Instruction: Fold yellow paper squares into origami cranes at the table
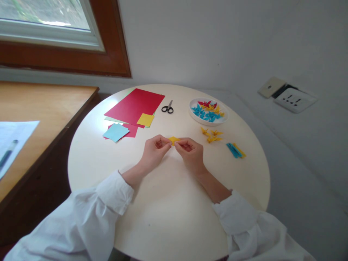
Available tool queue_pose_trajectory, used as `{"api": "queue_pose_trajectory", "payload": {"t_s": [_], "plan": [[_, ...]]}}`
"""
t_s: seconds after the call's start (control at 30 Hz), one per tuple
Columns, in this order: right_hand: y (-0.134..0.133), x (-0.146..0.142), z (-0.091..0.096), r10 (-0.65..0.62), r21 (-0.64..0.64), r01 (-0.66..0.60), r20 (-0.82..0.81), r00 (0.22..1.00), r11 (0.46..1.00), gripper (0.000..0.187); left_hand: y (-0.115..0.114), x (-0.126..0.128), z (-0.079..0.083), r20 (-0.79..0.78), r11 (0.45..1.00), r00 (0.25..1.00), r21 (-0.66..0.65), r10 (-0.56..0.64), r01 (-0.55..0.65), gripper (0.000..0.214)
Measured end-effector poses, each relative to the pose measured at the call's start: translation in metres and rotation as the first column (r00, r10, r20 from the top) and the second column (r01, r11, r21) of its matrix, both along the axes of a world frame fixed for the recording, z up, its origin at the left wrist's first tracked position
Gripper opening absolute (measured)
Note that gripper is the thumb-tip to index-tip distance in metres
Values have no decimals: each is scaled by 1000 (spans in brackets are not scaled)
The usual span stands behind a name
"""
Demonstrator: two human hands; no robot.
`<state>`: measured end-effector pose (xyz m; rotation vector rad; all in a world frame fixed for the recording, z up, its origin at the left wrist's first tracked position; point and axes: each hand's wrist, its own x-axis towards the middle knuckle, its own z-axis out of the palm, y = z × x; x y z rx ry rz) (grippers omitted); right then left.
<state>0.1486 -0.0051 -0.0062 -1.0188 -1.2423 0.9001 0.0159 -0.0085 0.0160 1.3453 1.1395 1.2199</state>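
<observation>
Between my fingertips is a small folded piece of yellow paper (173,140), partly covered by both hands. My left hand (155,150) pinches its left side. On the right side, my right hand (191,152) grips it the same way, thumb against fingers. Three small yellow paper cranes (212,136) sit on the table just beyond my right hand. Farther right lie several narrow folded strips of blue and yellow paper (234,150).
A white dish (191,116) holds several red, yellow and blue paper cranes. Black-handled scissors (167,109) lie near red paper sheets (136,107), a yellow square (145,120) and light blue squares (116,132). Everything rests on a round white table (163,221); a wooden desk (54,103) stands left.
</observation>
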Motion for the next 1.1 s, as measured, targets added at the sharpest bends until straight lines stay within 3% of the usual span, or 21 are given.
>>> {"api": "queue_pose_trajectory", "payload": {"t_s": [0.33,0.67,0.87,1.1], "plan": [[0,1,0,-3,-16,2,-14,1000,1000,6,2,-1,-5,-11,999,1000,52,-14,14,12],[1,5,3,4,-94,-10,-64,998,996,21,4,-5,-5,-18,990,997,119,-76,78,7],[2,7,6,77,-127,-99,-167,983,987,32,3,-7,-1,116,984,977,12,-179,179,23],[3,13,8,134,-158,-159,-156,979,975,35,4,-10,5,151,980,971,-54,-183,193,31]]}}
